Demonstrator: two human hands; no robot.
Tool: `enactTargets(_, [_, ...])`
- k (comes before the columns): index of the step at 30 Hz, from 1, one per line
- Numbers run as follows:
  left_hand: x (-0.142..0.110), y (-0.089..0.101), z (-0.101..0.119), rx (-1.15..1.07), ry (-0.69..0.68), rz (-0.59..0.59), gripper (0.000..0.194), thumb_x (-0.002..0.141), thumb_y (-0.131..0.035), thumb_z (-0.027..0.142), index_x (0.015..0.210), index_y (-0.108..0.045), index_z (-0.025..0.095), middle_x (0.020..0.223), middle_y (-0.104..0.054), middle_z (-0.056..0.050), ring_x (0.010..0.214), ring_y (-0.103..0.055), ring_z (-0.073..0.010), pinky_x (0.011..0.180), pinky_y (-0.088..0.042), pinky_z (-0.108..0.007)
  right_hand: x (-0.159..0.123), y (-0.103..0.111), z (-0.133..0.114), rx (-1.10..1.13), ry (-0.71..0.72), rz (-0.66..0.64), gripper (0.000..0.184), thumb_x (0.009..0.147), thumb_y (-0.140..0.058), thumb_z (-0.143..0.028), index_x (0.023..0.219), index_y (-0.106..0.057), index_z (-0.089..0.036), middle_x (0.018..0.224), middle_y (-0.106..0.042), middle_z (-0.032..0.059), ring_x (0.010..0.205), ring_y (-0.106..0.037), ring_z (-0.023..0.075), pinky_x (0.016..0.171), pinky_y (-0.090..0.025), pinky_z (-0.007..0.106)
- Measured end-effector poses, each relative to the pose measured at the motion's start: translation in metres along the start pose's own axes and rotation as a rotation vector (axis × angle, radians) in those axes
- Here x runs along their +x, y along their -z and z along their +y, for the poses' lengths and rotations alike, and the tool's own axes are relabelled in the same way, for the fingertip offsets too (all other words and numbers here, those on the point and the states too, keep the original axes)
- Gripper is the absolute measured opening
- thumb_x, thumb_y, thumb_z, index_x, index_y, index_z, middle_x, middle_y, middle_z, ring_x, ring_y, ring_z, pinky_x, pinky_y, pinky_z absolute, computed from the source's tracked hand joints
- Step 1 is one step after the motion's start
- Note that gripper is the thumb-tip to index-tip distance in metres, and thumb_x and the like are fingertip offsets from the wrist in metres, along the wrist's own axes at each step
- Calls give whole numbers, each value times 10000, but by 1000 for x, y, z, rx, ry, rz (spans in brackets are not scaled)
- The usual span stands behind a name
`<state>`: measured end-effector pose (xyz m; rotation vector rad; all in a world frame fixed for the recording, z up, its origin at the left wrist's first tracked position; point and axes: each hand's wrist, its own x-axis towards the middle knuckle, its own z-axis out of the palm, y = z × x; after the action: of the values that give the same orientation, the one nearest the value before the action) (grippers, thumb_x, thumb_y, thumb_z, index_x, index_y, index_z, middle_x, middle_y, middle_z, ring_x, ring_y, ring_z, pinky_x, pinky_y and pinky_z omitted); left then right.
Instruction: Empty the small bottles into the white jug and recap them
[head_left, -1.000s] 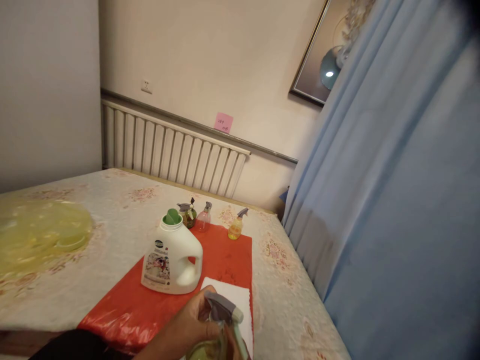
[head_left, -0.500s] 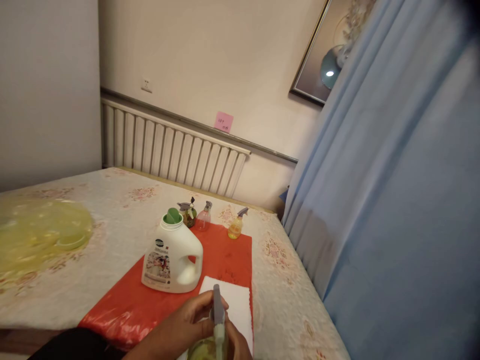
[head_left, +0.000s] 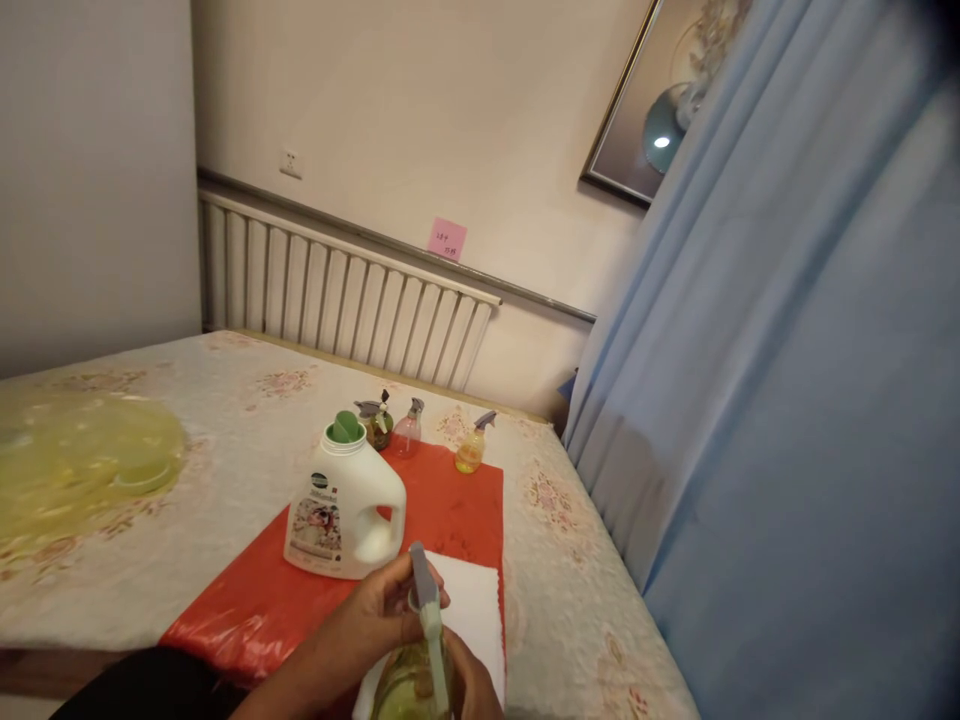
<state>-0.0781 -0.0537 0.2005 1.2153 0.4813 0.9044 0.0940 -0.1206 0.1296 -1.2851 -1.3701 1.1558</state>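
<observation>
Translucent green spray bottle [head_left: 403, 688], over white cloth [head_left: 474, 598]

Detergent jug [head_left: 345, 530]: smooth opaque plastic, low sheen. Beneath the jug, red sheet [head_left: 446, 505]: glossy, creased, apparently plastic. Nearer than the jug and to its right, green-tinted spray bottle [head_left: 401, 690]: transparent, glossy; its trigger head [head_left: 424, 578], smooth grey plastic. Left of the jug, yellow translucent item [head_left: 82, 465]: shiny, material uncertain. Beyond the jug, radiator [head_left: 337, 300]: smooth, apparently painted metal. Far right of the jug, curtain [head_left: 757, 400]: matt, folded cloth.
</observation>
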Motion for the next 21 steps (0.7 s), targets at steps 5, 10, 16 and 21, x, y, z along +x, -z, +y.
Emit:
enactTargets(5, [4, 4, 14, 14, -121, 142, 295, 744, -774, 350, 930, -601, 200, 831, -623, 8, 777, -583, -163, 686, -469, -263, -2, -1, -9, -22, -50, -39, 867, 395, -871, -267, 1215, -598, -206, 1100, -677, 76, 1072, -599, 340, 910, -490, 408])
enactTargets(10, [5, 7, 26, 27, -173, 221, 279, 850, -656, 401, 1042, -566, 219, 819, -610, 14, 672, -594, -143, 611, -499, -266, -5, -3, -30, 36, 14, -120, 740, 437, -820, -175, 1146, -607, -184, 1022, -691, 34, 968, -622, 275, 859, -490, 337])
enactTargets(16, [3, 3, 34, 138, -128, 147, 272, 846, -663, 389, 1022, -572, 202, 778, -644, 5, 685, -653, -175, 620, -534, -286, -4, -3, -34, 22, 29, -97, 721, 442, -839, -239, 1123, -611, -190, 989, -690, 17, 933, -618, 258, 821, -500, 323])
enactTargets(21, [1, 1, 34, 47, -134, 199, 284, 880, -613, 395, 1099, -544, 229, 886, -680, -15, 790, -693, -208, 674, -545, -313, -5, -2, -36, 47, 25, -88, 732, 453, -847, -238, 1144, -610, -191, 1014, -685, 24, 952, -618, 261, 851, -494, 336])
